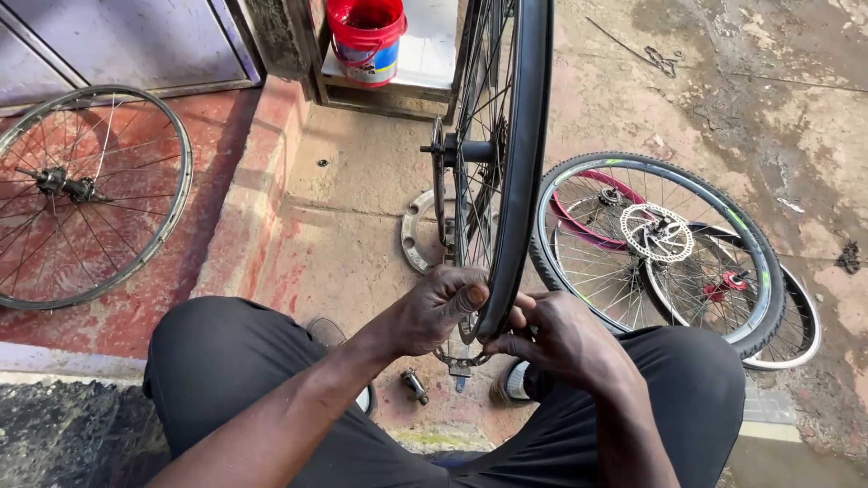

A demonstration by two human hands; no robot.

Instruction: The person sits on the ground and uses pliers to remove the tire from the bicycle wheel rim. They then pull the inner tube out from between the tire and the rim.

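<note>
both hands [493,321] gripping upright wheel [506,154], red bucket [366,38] behind

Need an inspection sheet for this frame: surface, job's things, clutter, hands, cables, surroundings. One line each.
Surface: stained, cracked concrete floor, with a red-painted step at the left.
Job's things: upright bicycle wheel with a black tyre, standing between the person's knees.
Clutter: bare rim with spokes lying on the step; stack of wheels on the floor at right, one with a disc rotor; metal ring behind the upright wheel; small metal part near the feet.
Hands: left hand and right hand both grip the tyre at its lower edge.
Cables: nothing seen.
Surroundings: red bucket on a low ledge; metal door at top left.
</note>
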